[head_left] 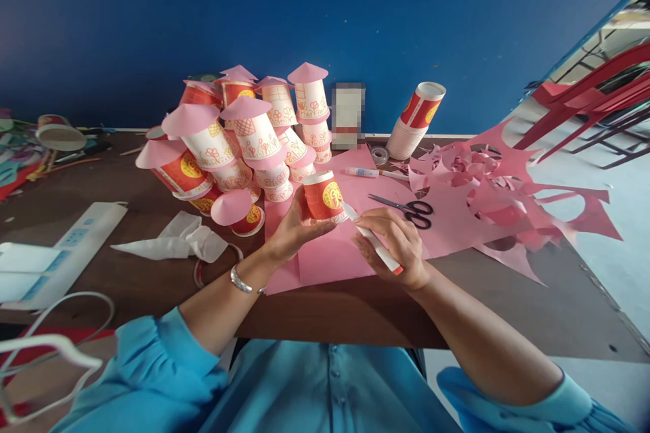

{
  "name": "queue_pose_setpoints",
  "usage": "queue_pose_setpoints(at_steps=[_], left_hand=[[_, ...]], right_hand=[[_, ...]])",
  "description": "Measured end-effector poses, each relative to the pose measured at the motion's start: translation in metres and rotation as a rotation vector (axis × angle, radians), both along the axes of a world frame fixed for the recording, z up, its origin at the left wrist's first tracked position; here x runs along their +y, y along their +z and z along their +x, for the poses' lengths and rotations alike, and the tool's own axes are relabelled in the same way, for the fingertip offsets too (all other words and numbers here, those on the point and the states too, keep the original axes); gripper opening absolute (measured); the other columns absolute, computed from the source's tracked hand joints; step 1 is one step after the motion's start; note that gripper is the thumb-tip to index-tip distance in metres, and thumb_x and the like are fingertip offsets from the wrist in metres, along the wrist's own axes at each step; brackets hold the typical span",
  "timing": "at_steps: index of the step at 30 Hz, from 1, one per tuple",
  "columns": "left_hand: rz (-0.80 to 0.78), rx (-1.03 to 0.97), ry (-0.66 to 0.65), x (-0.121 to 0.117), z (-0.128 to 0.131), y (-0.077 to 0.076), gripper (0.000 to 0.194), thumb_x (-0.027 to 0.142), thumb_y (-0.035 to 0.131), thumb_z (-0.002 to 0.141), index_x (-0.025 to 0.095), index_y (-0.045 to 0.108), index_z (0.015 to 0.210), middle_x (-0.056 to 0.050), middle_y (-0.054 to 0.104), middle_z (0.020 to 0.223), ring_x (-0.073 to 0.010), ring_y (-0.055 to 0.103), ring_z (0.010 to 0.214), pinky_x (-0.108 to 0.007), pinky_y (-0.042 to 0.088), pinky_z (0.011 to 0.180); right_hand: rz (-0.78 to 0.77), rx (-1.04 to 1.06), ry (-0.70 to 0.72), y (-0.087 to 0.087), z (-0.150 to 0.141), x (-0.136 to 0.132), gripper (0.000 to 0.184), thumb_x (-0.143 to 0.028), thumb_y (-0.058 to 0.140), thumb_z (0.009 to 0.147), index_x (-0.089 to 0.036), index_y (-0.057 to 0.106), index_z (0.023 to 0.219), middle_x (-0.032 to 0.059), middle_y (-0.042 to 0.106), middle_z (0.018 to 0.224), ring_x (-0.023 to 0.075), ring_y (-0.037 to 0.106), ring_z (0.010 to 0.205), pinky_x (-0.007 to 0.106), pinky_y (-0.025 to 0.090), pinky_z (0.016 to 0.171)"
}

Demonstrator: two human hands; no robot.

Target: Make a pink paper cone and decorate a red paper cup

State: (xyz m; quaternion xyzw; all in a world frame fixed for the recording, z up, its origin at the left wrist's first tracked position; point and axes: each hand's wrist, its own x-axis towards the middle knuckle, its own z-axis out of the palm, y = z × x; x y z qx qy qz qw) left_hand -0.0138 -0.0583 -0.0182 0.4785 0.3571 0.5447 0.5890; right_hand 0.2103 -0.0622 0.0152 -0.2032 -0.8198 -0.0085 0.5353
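Observation:
My left hand [294, 226] is wrapped round a red paper cup [317, 197] with a gold emblem, tilted over the pink paper [325, 257]. In my right hand [393, 240] is a white marker [378, 250] with a red end. Its tip meets or nearly meets the cup's lower right side; I cannot tell whether they touch. Just beyond the cup stand several stacked paper cups [258, 139] with pink cone roofs, some with drawn flowers and windows. Black-handled scissors [406, 206] lie open on the paper, right of the marker.
A tall cup stack [416, 122] stands at the back right beside a tape roll [378, 155]. Cut pink scraps [497, 183] spread rightward. A glue stick [361, 172] lies behind the scissors. On the left are a plastic wrapper [183, 240] and a power strip [76, 250].

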Motion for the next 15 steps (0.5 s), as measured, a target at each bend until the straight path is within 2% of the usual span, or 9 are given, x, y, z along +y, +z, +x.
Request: queue_pose_setpoints(at_steps=[4, 7, 10, 15], left_hand=[[-0.059, -0.105, -0.036, -0.003, -0.001, 0.005, 0.07, 0.03, 0.101, 0.077, 0.029, 0.064, 0.137, -0.005, 0.074, 0.135, -0.0261, 0.071, 0.126, -0.043, 0.057, 0.113], [-0.106, -0.202, -0.096, -0.004, -0.001, 0.011, 0.069, 0.027, 0.102, 0.076, 0.031, 0.067, 0.135, -0.003, 0.078, 0.13, -0.0258, 0.075, 0.125, -0.046, 0.057, 0.118], [-0.131, -0.251, -0.149, -0.006, -0.001, 0.014, 0.068, 0.029, 0.101, 0.077, 0.033, 0.069, 0.137, -0.002, 0.08, 0.128, -0.0276, 0.078, 0.125, -0.051, 0.056, 0.122], [-0.138, -0.306, -0.134, -0.006, 0.001, 0.01, 0.071, 0.038, 0.102, 0.078, 0.033, 0.07, 0.14, -0.004, 0.083, 0.127, -0.029, 0.08, 0.123, -0.051, 0.056, 0.12]], right_hand=[[-0.055, -0.023, 0.048, -0.005, 0.002, 0.002, 0.038, -0.028, 0.063, 0.114, -0.022, 0.059, 0.151, 0.0102, 0.082, 0.104, 0.024, 0.083, 0.09, 0.035, 0.07, 0.073], [-0.13, -0.043, 0.048, -0.008, 0.003, 0.001, 0.047, -0.028, 0.059, 0.115, -0.024, 0.05, 0.162, 0.0127, 0.084, 0.118, 0.0257, 0.085, 0.102, 0.038, 0.073, 0.085], [-0.182, -0.063, 0.021, -0.008, 0.004, 0.0, 0.051, -0.028, 0.059, 0.116, -0.025, 0.046, 0.165, 0.0148, 0.083, 0.132, 0.0274, 0.085, 0.116, 0.041, 0.073, 0.095], [-0.17, -0.107, 0.063, -0.005, 0.002, 0.002, 0.048, -0.031, 0.058, 0.117, -0.023, 0.048, 0.163, 0.0157, 0.085, 0.128, 0.0279, 0.086, 0.112, 0.04, 0.073, 0.092]])
